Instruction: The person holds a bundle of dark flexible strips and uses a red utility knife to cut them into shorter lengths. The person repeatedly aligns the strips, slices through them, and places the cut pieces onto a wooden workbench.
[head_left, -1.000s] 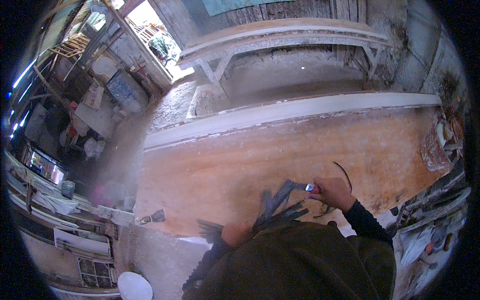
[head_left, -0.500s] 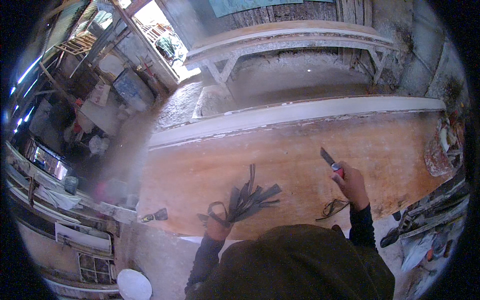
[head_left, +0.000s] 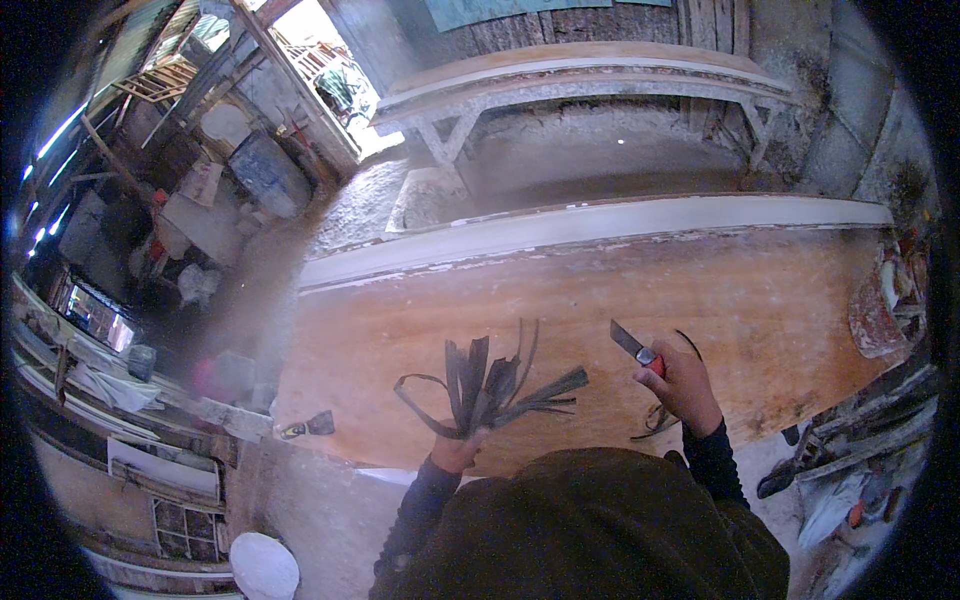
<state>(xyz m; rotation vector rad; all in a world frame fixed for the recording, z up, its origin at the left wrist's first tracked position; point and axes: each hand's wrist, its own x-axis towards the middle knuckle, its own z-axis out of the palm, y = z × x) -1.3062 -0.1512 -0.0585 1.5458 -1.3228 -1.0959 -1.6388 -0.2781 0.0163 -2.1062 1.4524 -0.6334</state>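
Observation:
My left hand [head_left: 460,452] is closed around the lower end of a bunch of dark fibrous strips [head_left: 478,385]. The strips fan upward and to the right, and one bends into a loop on the left. Over the right part of the wooden table, my right hand [head_left: 690,385] grips a red-handled knife [head_left: 630,343] with its broad grey blade pointing up and left. Next to that hand, a thin dark strip [head_left: 655,422] lies in curls on the tabletop; part of it is hidden by the hand.
The brown tabletop [head_left: 360,340] has a long white moulding [head_left: 600,232] along its far edge. A scraper [head_left: 308,427] lies at its left end and a stained container [head_left: 880,315] at its right. A white bench [head_left: 590,75] stands beyond; a round white lid [head_left: 264,566] is below left.
The bunch of strips has been turned and raised in my left hand, which moved slightly right. My right hand has shifted left and slightly down with the knife.

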